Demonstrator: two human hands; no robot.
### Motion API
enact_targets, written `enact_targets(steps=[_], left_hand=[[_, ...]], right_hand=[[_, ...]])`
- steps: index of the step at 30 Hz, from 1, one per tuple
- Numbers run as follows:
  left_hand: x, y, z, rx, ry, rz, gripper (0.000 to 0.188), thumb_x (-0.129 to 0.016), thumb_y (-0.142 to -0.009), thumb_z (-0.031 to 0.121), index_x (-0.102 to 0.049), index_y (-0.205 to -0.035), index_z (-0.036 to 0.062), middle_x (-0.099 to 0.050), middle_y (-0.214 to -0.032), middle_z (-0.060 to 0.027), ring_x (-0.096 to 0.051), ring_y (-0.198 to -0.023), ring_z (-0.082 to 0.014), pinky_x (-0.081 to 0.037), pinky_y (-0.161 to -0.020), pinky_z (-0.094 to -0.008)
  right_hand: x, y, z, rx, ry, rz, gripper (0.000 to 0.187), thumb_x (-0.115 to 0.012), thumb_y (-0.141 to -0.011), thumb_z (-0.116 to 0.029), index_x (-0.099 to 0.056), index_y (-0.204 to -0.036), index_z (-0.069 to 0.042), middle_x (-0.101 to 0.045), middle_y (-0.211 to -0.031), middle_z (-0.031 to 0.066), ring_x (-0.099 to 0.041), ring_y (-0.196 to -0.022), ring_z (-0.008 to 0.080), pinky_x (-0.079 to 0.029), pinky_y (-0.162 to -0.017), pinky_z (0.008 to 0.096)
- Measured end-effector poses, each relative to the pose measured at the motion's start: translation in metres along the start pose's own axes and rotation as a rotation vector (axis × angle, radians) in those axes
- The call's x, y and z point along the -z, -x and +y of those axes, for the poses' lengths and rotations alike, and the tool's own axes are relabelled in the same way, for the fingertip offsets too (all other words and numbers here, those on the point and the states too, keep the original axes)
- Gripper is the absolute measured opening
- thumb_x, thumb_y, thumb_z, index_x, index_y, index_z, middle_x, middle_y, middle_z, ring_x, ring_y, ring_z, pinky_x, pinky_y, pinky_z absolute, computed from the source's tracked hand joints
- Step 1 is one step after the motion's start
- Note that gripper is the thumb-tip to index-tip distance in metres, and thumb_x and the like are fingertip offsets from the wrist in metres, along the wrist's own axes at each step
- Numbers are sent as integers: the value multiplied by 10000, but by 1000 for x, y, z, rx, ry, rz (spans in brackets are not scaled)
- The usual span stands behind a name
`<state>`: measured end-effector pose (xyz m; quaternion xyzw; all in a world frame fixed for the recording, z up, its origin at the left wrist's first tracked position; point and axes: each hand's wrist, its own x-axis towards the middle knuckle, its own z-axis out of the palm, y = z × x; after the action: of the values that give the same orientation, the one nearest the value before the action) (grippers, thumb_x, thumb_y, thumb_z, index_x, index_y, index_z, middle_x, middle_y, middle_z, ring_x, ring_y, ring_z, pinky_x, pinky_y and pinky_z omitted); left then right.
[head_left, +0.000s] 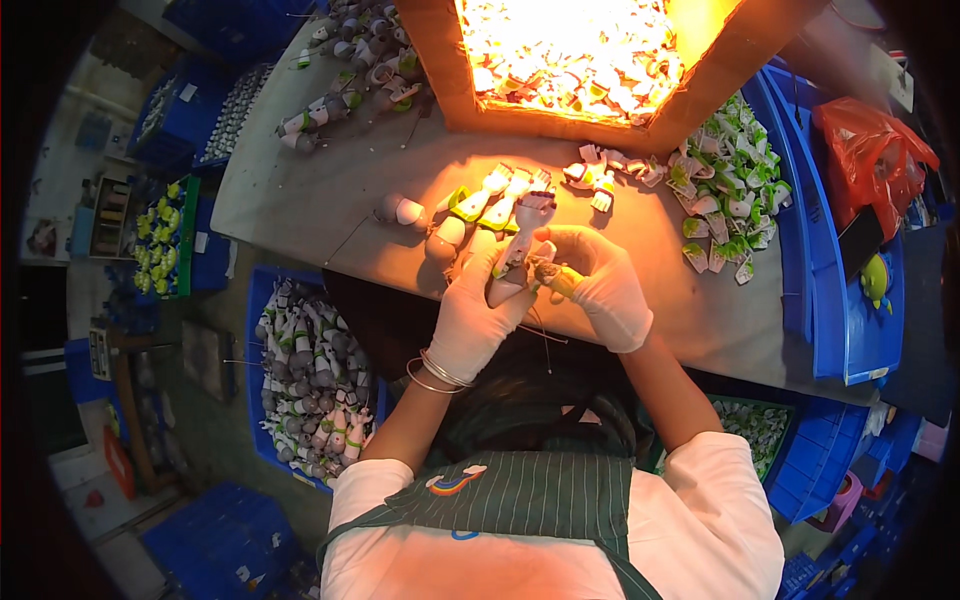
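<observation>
Both my hands wear thin white gloves and meet above the near side of the grey worktable. My left hand is closed round a pale toy arm, its small purple-marked hand pointing up. My right hand pinches at the toy arm's side; its thumb and index fingertips look stained yellow-brown. Any small part between them is too hidden to name. Just beyond my left hand lie several white-and-green toy arms with grey rounded ends. A loose grey-and-white piece sits to their left.
A brightly lit cardboard box of small parts stands at the back. White-and-green pieces heap at right beside blue trays and a red plastic bag. More toy arms lie back left; a blue bin of them stands below left.
</observation>
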<state>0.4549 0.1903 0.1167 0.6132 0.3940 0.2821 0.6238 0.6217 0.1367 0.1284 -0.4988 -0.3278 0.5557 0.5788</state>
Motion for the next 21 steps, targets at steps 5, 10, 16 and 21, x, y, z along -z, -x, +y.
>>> enact_targets(steps=[5,10,16,21], left_hand=[[0,2,1,-83,-195,27,546,-748,-819,99,-523,-1305,-5,-636,-1132,-78,-617,-1011,-148,-512,-862,-283],[3,4,12,-174,-265,-145,464,-725,-829,110,-553,-1246,0,-638,-1071,-174,-645,-986,-295,-509,-862,-369],[4,11,5,-232,-282,-130,371,-699,-859,161,-580,-1175,7,-643,-1007,-173,-652,-946,-337,-519,-823,-379],[20,17,26,-353,-613,-111,281,-709,-841,186,-603,-1062,48,-643,-935,-95,-648,-862,-288,-516,-757,-374]], right_hand=[[-4,-3,2,-116,-93,-40,397,-733,-857,-120,-573,-1198,7,-651,-1071,63,-608,-916,107,-502,-697,242],[-8,-1,11,-45,-175,-35,315,-769,-825,-134,-578,-1053,-27,-642,-1001,39,-608,-897,105,-496,-724,251],[-19,10,29,186,238,67,311,-722,-828,-53,-561,-1093,-28,-607,-1006,69,-615,-888,135,-527,-767,281],[9,10,3,-252,-493,-128,576,-676,-834,-568,-571,-1062,-50,-606,-965,53,-618,-737,159,-484,-617,242]])
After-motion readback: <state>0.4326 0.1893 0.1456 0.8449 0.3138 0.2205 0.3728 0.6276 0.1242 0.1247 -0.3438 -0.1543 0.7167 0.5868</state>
